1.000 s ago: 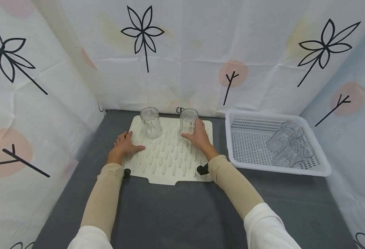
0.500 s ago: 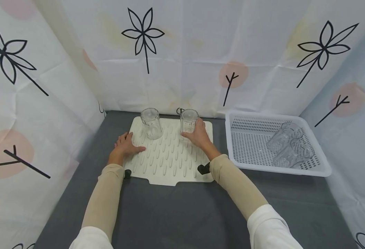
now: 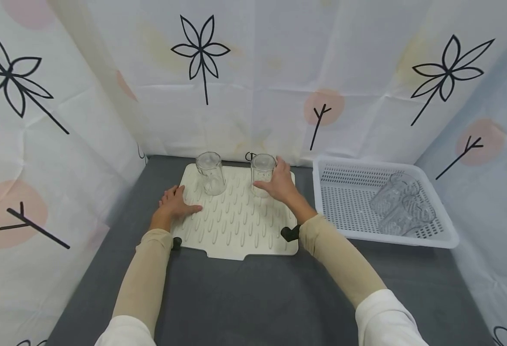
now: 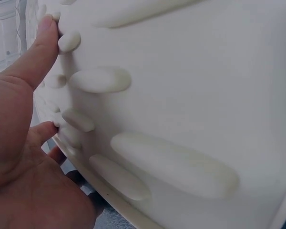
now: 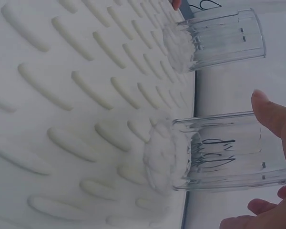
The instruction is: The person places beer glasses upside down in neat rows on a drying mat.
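A cream ridged drying mat lies on the dark table. My left hand rests at the mat's left edge. Its thumb lies over the ridged surface and its other fingers reach past the edge. Two clear drinking glasses stand on end near the mat's back. The left glass is untouched. Around the right glass, my right hand has its thumb and fingers spread. In the right wrist view its thumb overlaps the glass wall, and the other fingers sit apart below it.
To the right stands a white perforated plastic basket, with two clear glasses lying in its right half. Printed white cloth encloses the table's back and sides.
My right hand has loosened from the right glass and shifted slightly right, its fingers spreading. The glass stays where it stood. My left hand has not moved.
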A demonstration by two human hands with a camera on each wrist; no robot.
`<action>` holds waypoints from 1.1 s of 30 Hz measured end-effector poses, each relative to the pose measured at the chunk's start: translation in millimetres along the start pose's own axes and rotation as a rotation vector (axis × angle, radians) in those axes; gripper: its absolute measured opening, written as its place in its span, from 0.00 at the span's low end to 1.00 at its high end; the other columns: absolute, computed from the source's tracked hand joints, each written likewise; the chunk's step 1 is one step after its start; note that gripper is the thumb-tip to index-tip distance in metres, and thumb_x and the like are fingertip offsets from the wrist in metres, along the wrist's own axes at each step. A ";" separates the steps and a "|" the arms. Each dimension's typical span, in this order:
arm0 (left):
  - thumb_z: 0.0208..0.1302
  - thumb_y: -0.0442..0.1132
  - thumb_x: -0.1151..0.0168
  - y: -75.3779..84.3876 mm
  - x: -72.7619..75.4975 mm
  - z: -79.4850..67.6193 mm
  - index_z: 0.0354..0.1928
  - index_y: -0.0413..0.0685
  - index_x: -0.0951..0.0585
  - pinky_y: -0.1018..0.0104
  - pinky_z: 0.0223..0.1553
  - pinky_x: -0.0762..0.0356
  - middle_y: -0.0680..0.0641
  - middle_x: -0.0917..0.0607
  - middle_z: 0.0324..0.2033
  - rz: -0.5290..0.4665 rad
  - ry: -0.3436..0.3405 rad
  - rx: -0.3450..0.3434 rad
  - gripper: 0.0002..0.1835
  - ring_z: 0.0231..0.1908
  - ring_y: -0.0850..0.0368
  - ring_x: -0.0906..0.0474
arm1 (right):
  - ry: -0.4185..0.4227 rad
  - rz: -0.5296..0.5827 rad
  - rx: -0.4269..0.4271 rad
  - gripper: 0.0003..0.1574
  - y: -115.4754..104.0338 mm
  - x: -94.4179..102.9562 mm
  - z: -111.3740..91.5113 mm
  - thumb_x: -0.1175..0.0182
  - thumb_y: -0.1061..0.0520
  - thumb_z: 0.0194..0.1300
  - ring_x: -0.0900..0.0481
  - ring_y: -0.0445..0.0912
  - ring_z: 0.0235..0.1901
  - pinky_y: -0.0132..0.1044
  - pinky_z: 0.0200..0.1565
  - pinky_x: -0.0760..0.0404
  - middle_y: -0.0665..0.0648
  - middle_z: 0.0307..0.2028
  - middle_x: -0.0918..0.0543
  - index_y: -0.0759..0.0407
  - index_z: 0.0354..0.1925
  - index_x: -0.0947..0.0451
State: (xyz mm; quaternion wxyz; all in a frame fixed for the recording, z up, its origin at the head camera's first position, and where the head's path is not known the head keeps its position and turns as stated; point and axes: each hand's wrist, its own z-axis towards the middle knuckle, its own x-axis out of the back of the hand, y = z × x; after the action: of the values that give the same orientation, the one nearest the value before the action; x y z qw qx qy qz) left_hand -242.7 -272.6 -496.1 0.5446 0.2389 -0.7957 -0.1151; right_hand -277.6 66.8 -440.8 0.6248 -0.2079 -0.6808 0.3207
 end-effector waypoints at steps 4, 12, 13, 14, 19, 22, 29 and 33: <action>0.65 0.62 0.34 0.1 0.2 0.2 0.82 0.40 0.59 0.30 0.78 0.67 0.28 0.62 0.79 0.007 -0.001 0.005 0.59 0.78 0.25 0.67 | -0.015 -0.047 0.004 0.71 -5.8 7.4 -2.2 0.28 0.40 0.62 0.47 0.65 0.77 0.59 0.74 0.35 0.71 0.77 0.52 0.61 0.81 0.65; 0.65 0.63 0.35 -2.1 1.0 1.4 0.82 0.41 0.59 0.30 0.78 0.66 0.28 0.62 0.79 0.010 -0.008 0.004 0.60 0.78 0.25 0.66 | -0.043 -0.206 0.076 0.68 -11.1 26.9 -0.3 0.34 0.32 0.65 0.51 0.64 0.78 0.60 0.76 0.40 0.69 0.77 0.53 0.60 0.81 0.61; 0.65 0.63 0.35 -2.4 0.5 2.1 0.82 0.41 0.59 0.30 0.78 0.66 0.28 0.62 0.79 0.010 -0.009 0.004 0.60 0.78 0.25 0.66 | -0.046 -0.228 0.078 0.67 -11.2 28.9 -0.2 0.35 0.31 0.64 0.53 0.64 0.79 0.60 0.77 0.41 0.69 0.78 0.54 0.59 0.81 0.59; 0.65 0.63 0.35 -2.9 0.4 3.0 0.82 0.41 0.59 0.30 0.78 0.66 0.28 0.62 0.79 0.011 -0.011 0.004 0.60 0.78 0.25 0.66 | -0.050 -0.245 0.080 0.67 -11.6 30.9 -0.4 0.35 0.30 0.64 0.55 0.64 0.80 0.61 0.77 0.43 0.69 0.78 0.55 0.59 0.81 0.58; 0.65 0.63 0.35 -2.8 0.1 3.8 0.82 0.41 0.59 0.30 0.78 0.65 0.28 0.62 0.79 0.020 -0.010 0.002 0.60 0.78 0.25 0.65 | -0.061 -0.352 0.092 0.68 -13.9 37.7 -1.0 0.39 0.24 0.62 0.64 0.66 0.81 0.63 0.80 0.53 0.68 0.81 0.61 0.56 0.82 0.57; 0.65 0.64 0.35 -2.8 0.8 4.7 0.82 0.40 0.59 0.30 0.78 0.65 0.28 0.61 0.79 0.026 -0.011 0.002 0.60 0.78 0.25 0.65 | -0.064 -0.423 0.092 0.69 -16.3 41.9 -2.3 0.42 0.20 0.62 0.68 0.66 0.82 0.65 0.80 0.58 0.66 0.82 0.63 0.54 0.82 0.59; 0.64 0.64 0.34 -2.8 0.2 5.8 0.82 0.40 0.59 0.31 0.78 0.64 0.28 0.61 0.79 0.032 -0.014 0.009 0.61 0.78 0.25 0.64 | -0.048 -0.574 0.113 0.70 -7.6 49.9 4.1 0.46 0.16 0.60 0.69 0.66 0.82 0.69 0.78 0.60 0.64 0.83 0.66 0.50 0.83 0.60; 0.64 0.64 0.35 -2.0 -0.6 5.7 0.82 0.40 0.59 0.31 0.78 0.63 0.28 0.61 0.79 0.037 -0.012 0.005 0.60 0.78 0.26 0.64 | -0.033 -0.597 0.109 0.70 -0.5 56.2 6.2 0.48 0.15 0.61 0.70 0.66 0.81 0.70 0.78 0.60 0.64 0.83 0.66 0.49 0.83 0.61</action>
State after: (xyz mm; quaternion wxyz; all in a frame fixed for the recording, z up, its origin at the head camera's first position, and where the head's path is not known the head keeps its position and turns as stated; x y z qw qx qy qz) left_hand -247.3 -274.4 -499.6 0.5411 0.2247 -0.8036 -0.1043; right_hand -291.1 103.8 -400.2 0.6907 0.0406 -0.7036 0.1621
